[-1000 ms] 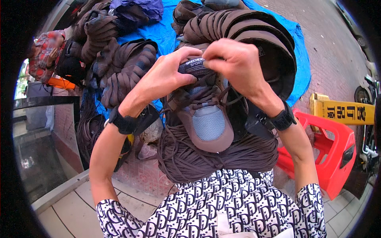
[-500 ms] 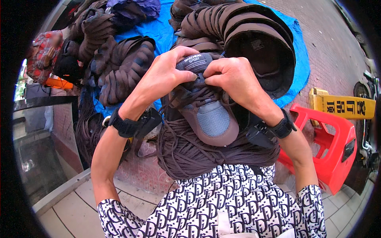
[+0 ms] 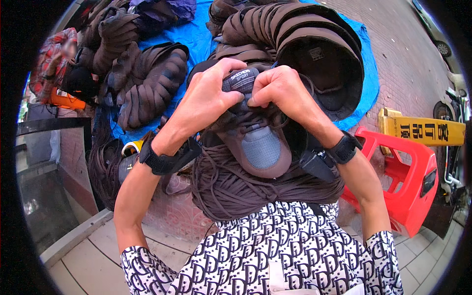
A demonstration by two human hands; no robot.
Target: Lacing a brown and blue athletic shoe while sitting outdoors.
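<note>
**Sneaker (image 3: pixel 263 147) between two hands, toe toward the wearer**

Left hand (image 3: pixel 211 91) makes a broad C-shaped grip, thumb and fingers around the raised tongue (image 3: pixel 242 81). Centrally, the shoe's long axis runs from the tongue down to its blue-mesh toe, over bundled dark laces (image 3: pixel 231 191). Right hand (image 3: pixel 285 91), about equally near, curls tight at the tongue's edge; I cannot tell whether it pinches anything. One second ago it sat higher, beside the label.

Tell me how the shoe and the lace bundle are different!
The shoe has a grey-blue toe patch; the lace bundle is plain brown. The shoe has a rounded toe; the lace bundle is many thin strands. The left hand and right hand touch the shoe, not the lace bundle. Both are brownish.
</note>
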